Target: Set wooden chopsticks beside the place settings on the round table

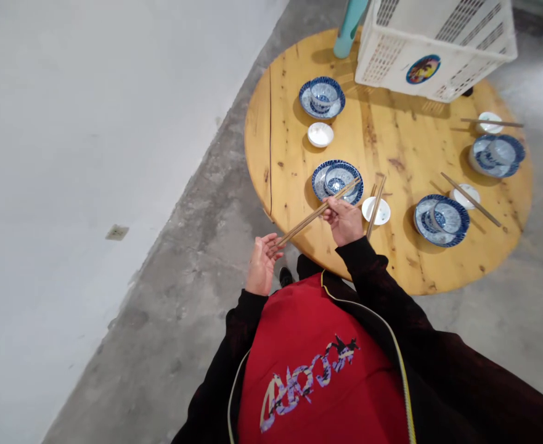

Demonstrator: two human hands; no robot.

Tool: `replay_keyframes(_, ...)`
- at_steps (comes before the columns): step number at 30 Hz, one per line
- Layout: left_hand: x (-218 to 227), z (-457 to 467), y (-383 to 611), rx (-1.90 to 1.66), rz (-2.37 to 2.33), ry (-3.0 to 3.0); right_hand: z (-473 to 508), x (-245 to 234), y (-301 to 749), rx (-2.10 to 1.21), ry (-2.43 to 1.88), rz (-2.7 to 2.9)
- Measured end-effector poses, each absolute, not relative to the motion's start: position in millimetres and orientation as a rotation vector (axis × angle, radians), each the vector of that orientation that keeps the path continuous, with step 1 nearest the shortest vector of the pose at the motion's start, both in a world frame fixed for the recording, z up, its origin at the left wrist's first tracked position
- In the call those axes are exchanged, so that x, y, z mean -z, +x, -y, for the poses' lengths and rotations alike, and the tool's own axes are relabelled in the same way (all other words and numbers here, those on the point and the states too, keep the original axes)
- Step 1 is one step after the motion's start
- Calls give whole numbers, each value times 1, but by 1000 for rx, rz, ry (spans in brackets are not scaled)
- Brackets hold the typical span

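Note:
A pair of wooden chopsticks [304, 222] slants between my two hands over the table's near left edge. My left hand [262, 262] has its fingers closed at the lower end of the pair. Higher up, my right hand [344, 221] pinches the same chopsticks near their middle. Just beyond my right hand sits a blue-and-white plate [318, 179] with a clear glass bowl [338, 180] on it. To the right of that hand is a small white bowl [382, 213], with another pair of chopsticks [376, 200] resting across it.
The round wooden table [391, 142] carries further blue-and-white settings [322, 111], [463, 231]. A small white bowl [320, 134] stands at the left. At the back are a white plastic crate [391, 58] and a teal cylinder [347, 37]. A white wall [68, 123] rises at left.

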State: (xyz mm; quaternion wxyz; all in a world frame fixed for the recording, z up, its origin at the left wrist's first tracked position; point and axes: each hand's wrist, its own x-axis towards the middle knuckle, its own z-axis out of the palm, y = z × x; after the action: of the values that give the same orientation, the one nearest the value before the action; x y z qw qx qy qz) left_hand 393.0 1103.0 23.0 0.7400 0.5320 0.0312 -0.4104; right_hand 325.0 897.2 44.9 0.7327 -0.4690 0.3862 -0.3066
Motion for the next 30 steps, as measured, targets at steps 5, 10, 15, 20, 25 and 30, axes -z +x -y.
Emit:
replay_keyframes(5, -30, -1113, 403, 751, 114, 1467, -922, -43, 348, 515, -1040, -761)
replay_keyframes(10, -35, -1127, 408, 965, 324, 1595, -935, -35, 364, 369, -1063, -675)
replay_keyframes(15, -31, -1121, 419, 1133, 334, 1502, -925, -29, 380, 358, -1024, -634)
replay_keyframes(20, -23, -1104, 452, 1235, 337, 1467, -901, -20, 404, 415, -964, -698)
replay_keyframes(25, -23, -1086, 501, 1293, 336, 1517, -882, -8, 435, 479, -863, -795)
replay_keyframes(30, -23, -1063, 550, 1374, 398, 1575, -867, -2, 469, 545, -783, -879)
